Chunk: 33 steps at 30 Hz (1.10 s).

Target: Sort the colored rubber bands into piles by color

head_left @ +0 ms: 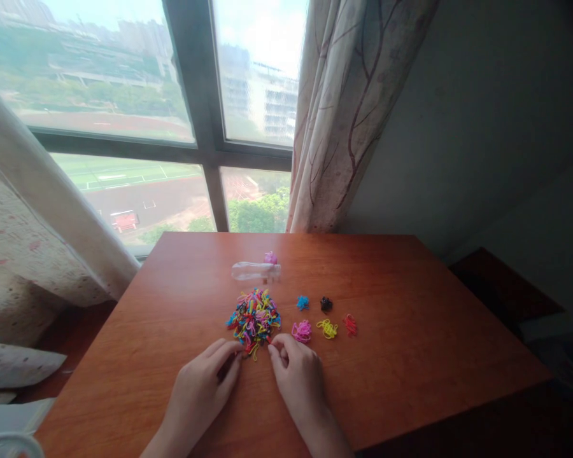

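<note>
A mixed heap of small coloured rubber bands (253, 318) lies on the wooden table (410, 356). To its right sit small sorted clusters: blue (302, 303), black (326, 304), pink (302, 331), yellow (327, 328) and red (350, 324). My left hand (205, 388) rests just below the heap, fingers curled with tips together at its near edge. My right hand (297, 372) is beside it, fingers pinched near the heap and the pink cluster. What either pinch holds is too small to see.
A clear plastic bottle (254, 271) lies on its side beyond the heap, with a pink cap or clump (270, 257) by its mouth. Behind the table are a window (205, 127), a patterned curtain (344, 114) and a grey wall. Cushions (19, 362) lie at left.
</note>
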Each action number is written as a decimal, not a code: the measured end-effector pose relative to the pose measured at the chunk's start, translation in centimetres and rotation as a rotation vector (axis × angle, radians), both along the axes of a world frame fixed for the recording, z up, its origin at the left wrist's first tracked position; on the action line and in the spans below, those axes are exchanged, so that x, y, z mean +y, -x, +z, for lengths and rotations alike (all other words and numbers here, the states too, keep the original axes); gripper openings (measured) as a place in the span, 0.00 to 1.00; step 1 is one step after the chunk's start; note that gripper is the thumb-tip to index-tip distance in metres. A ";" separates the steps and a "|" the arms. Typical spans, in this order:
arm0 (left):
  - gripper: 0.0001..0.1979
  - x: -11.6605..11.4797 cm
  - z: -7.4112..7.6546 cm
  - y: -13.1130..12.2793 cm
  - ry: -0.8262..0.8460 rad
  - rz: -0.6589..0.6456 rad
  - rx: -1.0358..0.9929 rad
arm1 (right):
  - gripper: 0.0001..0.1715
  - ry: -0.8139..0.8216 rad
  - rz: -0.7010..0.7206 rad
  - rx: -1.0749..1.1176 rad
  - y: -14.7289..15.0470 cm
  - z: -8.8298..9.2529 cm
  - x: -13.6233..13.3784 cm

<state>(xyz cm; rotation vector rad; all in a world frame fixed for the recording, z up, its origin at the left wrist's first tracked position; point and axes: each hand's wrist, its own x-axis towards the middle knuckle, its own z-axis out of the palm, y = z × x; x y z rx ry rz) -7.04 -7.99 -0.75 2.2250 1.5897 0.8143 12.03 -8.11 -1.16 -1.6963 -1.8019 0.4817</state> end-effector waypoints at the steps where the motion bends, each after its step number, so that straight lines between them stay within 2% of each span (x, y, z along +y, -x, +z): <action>1: 0.08 0.0 -0.1 0.0 0.003 -0.001 0.002 | 0.07 -0.004 0.002 0.017 0.0 0.0 0.0; 6: 0.08 0.0 -0.4 0.2 0.014 -0.005 0.015 | 0.09 -0.029 0.008 0.084 0.0 0.1 0.0; 14: 0.08 0.0 -0.5 0.2 0.015 -0.013 0.015 | 0.08 -0.066 0.010 0.072 0.0 -0.2 0.1; 22: 0.08 -0.1 -0.4 0.2 0.003 -0.015 0.013 | 0.07 -0.041 0.043 -0.006 0.0 -0.3 0.0; 33: 0.08 0.0 -0.1 0.0 -0.021 -0.014 0.007 | 0.11 -0.048 0.054 -0.080 0.1 -0.4 0.0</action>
